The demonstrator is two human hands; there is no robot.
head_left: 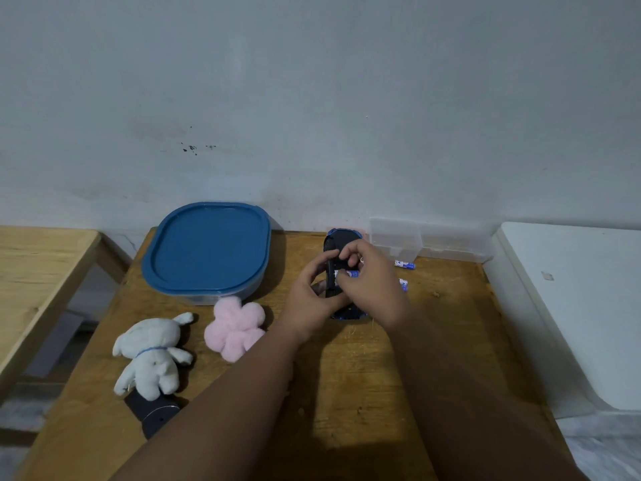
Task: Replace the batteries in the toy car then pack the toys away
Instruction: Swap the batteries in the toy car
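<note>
Crowding wooden table (364, 394) by wall (312, 98)

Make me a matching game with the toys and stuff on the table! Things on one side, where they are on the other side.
Things:
1. toy car
2. white plush
3. blue lid
4. loose batteries

Places:
A. on the container at the back of the table
B. near the table's front left, lying beside the pink plush
C. held between both hands
D. on the table, just right of the hands, in front of the clear box

Pairs: 1-C, 2-B, 3-A, 4-D
</note>
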